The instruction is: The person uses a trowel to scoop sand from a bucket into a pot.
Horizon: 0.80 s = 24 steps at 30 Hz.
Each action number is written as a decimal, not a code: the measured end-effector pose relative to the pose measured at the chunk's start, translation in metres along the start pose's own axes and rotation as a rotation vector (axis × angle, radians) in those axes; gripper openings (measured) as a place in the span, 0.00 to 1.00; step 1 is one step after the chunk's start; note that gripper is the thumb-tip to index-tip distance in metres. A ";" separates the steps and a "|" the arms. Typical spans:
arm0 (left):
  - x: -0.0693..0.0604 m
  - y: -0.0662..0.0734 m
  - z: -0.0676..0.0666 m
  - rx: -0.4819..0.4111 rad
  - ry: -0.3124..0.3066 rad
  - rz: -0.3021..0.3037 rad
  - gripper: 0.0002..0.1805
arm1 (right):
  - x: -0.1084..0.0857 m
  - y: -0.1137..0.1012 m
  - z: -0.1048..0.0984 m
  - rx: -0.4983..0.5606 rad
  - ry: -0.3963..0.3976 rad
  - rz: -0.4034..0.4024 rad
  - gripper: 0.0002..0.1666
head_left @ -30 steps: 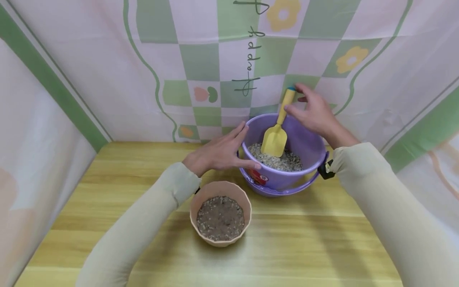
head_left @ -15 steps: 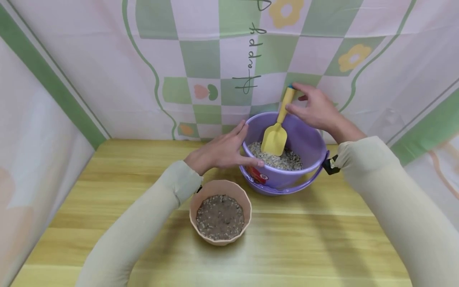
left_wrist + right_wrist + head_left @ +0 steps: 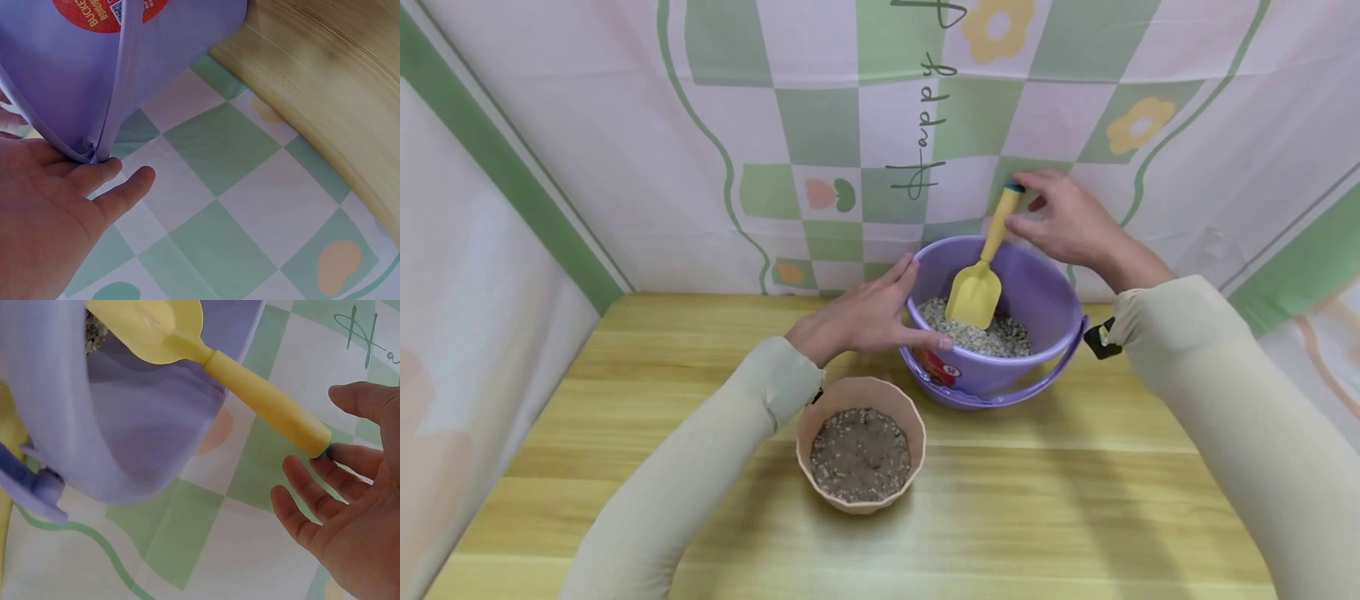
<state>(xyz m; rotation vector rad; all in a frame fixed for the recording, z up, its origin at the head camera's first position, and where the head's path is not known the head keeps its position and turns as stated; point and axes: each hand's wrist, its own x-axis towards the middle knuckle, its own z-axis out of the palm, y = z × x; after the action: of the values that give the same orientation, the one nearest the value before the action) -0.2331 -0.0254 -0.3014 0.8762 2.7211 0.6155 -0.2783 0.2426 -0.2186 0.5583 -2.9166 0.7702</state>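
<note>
A yellow toy shovel (image 3: 974,293) leans in the purple bucket (image 3: 992,379), its blade on pale coarse grit (image 3: 988,337) and its handle rising above the rim. My right hand (image 3: 1070,218) is at the handle's teal end. In the right wrist view, a finger touches the end of the shovel handle (image 3: 269,403) while the thumb stands apart and the other fingers spread loosely. My left hand (image 3: 868,318) rests along the bucket's left side, thumb at the front rim and fingers behind. In the left wrist view, the fingers of the left hand (image 3: 50,212) touch the rim near the handle joint.
A peach faceted bowl (image 3: 861,387) holding brown soil-like material flecked with light bits stands in front of the bucket on the wooden table (image 3: 700,517). A checked cloth (image 3: 820,125) hangs right behind the bucket. The bucket's carrying handle (image 3: 992,402) hangs down in front.
My right hand has drawn back slightly to the right, its thumb coming away from the shovel handle. The handle's top has tipped a little right. My left hand has stayed on the bucket.
</note>
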 end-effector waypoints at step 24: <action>0.001 -0.001 0.002 -0.013 0.002 0.002 0.72 | -0.001 -0.001 -0.003 0.011 -0.140 -0.120 0.16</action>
<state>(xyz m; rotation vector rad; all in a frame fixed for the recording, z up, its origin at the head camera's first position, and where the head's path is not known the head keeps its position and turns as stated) -0.2339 -0.0251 -0.3038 0.8759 2.7151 0.6346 -0.2769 0.2436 -0.2154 0.8119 -2.9713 0.7622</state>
